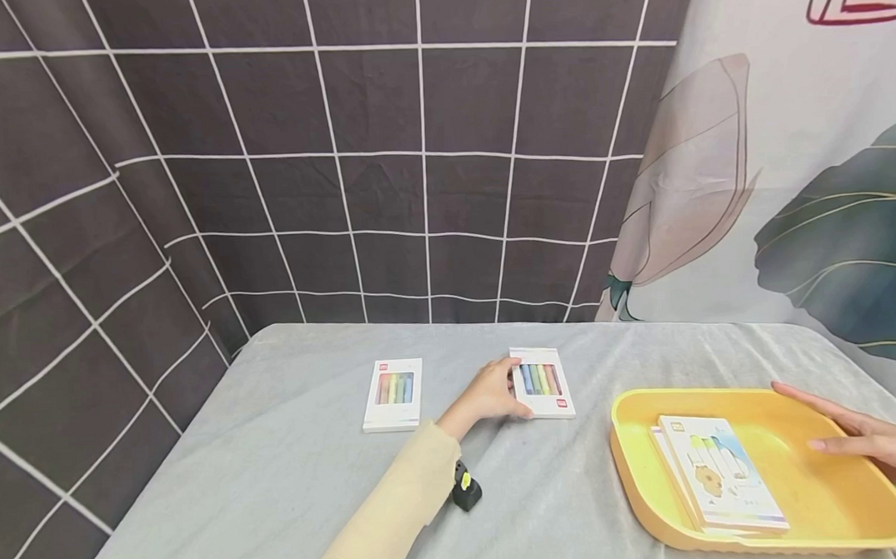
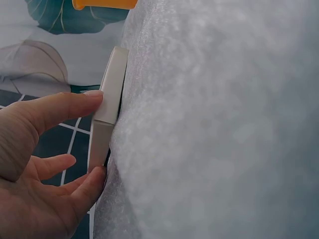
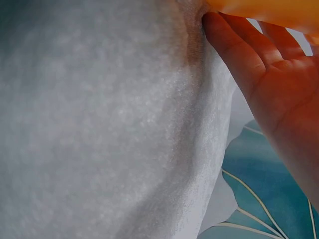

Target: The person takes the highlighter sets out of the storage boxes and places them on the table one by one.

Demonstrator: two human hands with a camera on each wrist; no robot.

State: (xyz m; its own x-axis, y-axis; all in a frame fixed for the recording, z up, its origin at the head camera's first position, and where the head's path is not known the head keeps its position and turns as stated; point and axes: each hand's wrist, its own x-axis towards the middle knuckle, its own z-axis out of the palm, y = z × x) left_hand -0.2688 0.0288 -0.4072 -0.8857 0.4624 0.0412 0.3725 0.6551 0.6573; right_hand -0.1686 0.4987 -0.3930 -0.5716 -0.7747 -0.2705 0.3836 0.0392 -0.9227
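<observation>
My left hand [image 1: 492, 390] holds a flat white crayon box [image 1: 543, 384] by its near left side, thumb at the lower edge and fingers at the upper left. Coloured sticks show through its window. In the left wrist view, the thumb and fingertips press on the edges of this box [image 2: 110, 99], which lies close against the cloth. A second white crayon box [image 1: 393, 396] lies flat to the left. My right hand [image 1: 868, 440] grips the right wall of a yellow basket [image 1: 629, 472], thumb over the rim; the right wrist view shows its fingers [image 3: 239, 47] against the outside.
Inside the basket lie stacked white boxes [image 1: 727, 476], the top one printed with a cartoon picture. A grey cloth [image 1: 239, 472] covers the table. Behind it hang a dark grid-patterned curtain [image 1: 384, 190] and a leaf-printed curtain [image 1: 718, 284].
</observation>
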